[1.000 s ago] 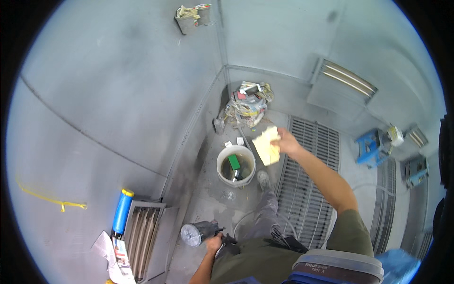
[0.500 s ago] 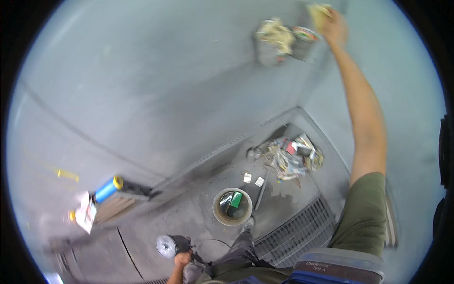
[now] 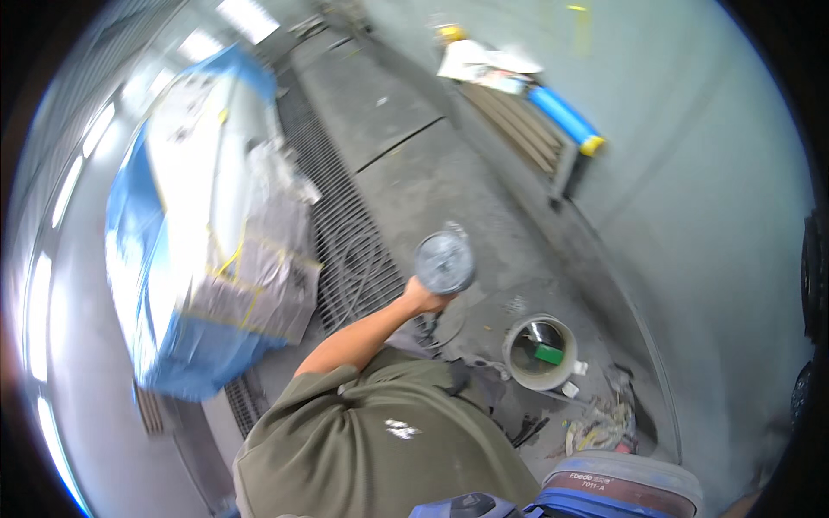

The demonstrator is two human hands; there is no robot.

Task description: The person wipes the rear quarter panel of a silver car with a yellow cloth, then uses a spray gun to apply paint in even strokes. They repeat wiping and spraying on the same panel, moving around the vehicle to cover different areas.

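Observation:
My left hand (image 3: 427, 298) is closed around a spray gun, its grip mostly hidden by the fingers. The gun's round grey cup (image 3: 445, 262) points up toward me, and a thin hose trails below it. A large vehicle-like body (image 3: 259, 298), wrapped in blue and clear plastic, paper and yellow tape, stands to the left, apart from the gun. To the right of my hand, a pale bucket (image 3: 511, 363) on the floor holds a green item (image 3: 548, 353). My right hand is out of sight; only a blurred patch of skin shows at the lower right rim.
A floor grate (image 3: 345, 224) runs beside the wrapped body. Along the right wall stands a rack (image 3: 509, 129) with a blue roll (image 3: 561, 116) and white paper. Crumpled rubbish (image 3: 600, 427) lies past the bucket. A respirator (image 3: 617, 483) covers part of the lower edge.
My view has swung left from the wall corner to the wrapped body. My right hand, which held a yellowish cloth or pad up by the wall, has left the picture. My left hand keeps the spray gun.

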